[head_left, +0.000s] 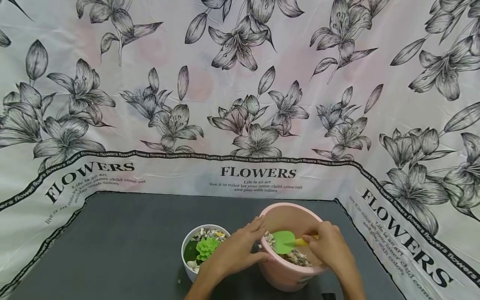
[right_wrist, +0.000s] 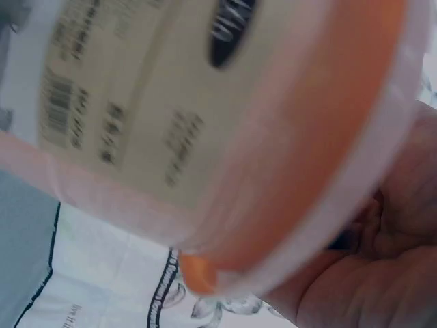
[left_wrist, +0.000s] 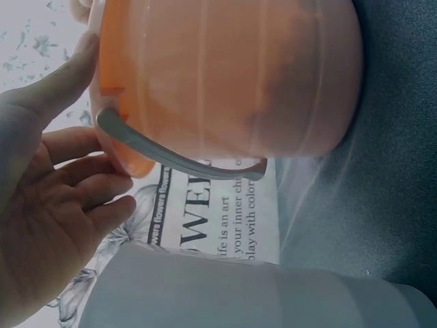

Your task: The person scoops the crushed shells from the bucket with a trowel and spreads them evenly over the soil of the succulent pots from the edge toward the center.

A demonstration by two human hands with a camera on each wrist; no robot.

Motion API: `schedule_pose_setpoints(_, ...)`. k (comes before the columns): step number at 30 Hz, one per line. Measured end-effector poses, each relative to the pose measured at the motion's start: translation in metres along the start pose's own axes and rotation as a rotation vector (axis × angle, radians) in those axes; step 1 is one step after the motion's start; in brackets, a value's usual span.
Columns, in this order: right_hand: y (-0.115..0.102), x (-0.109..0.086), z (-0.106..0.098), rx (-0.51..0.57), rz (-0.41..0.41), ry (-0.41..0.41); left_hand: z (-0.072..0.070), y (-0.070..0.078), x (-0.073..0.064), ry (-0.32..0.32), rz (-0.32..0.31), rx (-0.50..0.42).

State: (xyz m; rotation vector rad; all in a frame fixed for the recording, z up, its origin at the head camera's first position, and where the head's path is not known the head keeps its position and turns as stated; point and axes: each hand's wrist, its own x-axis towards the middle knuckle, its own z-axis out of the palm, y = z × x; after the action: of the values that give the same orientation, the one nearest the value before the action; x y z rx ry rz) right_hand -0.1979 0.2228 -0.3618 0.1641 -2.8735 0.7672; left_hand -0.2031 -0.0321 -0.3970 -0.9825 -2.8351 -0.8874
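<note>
My right hand [head_left: 331, 248] grips the yellow handle of a small green shovel [head_left: 283, 242] inside a pink bucket [head_left: 288, 277]. The shovel's blade is over small mixed pebbles [head_left: 298, 258] at the bottom. My left hand [head_left: 238, 250] rests on the bucket's left rim, fingers mostly straight, thumb lower along the edge. In the left wrist view, the bucket's carry handle [left_wrist: 177, 160] hangs down its side. The right wrist view shows a printed label [right_wrist: 157, 102] on the bucket and hides the shovel.
Left of the bucket, a white pot [head_left: 189, 271] holds pebbles and a green succulent [head_left: 207, 248], partly behind my left forearm. A loose pebble [head_left: 179, 281] lies on the dark table [head_left: 131, 246]. Flower-printed cloth [head_left: 258, 179] borders the table. A black object [head_left: 328, 296] shows at the bottom edge.
</note>
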Motion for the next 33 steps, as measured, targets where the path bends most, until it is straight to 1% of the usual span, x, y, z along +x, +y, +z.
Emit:
schedule_pose_setpoints(2, 0.003, 0.0, -0.007, 0.012, 0.011, -0.01, 0.001, 0.0, 0.001, 0.0, -0.002, -0.001)
schedule_pose_setpoints(6, 0.007, -0.001, -0.016, 0.078, 0.081, -0.04, 0.001, -0.002, 0.001, -0.01, -0.019, -0.02)
schedule_pose_setpoints(13, 0.021, -0.01, -0.031, 0.204, 0.168, -0.03, 0.002, -0.004, 0.001, -0.01, -0.015, -0.062)
schedule_pose_setpoints(17, 0.029, -0.017, -0.039, 0.275, 0.214, -0.027, 0.003, -0.003, 0.0, -0.012, -0.019, -0.062)
schedule_pose_setpoints(21, 0.034, -0.02, -0.045, 0.258, 0.233, -0.013, 0.003, -0.004, -0.001, -0.006, -0.027, -0.069)
schedule_pose_setpoints(29, 0.035, -0.025, -0.051, 0.23, 0.221, 0.047, 0.002, -0.006, -0.002, -0.006, -0.034, -0.086)
schedule_pose_setpoints(33, 0.031, -0.026, -0.054, 0.225, 0.221, 0.077, 0.0, -0.008, -0.003, 0.031, -0.026, -0.122)
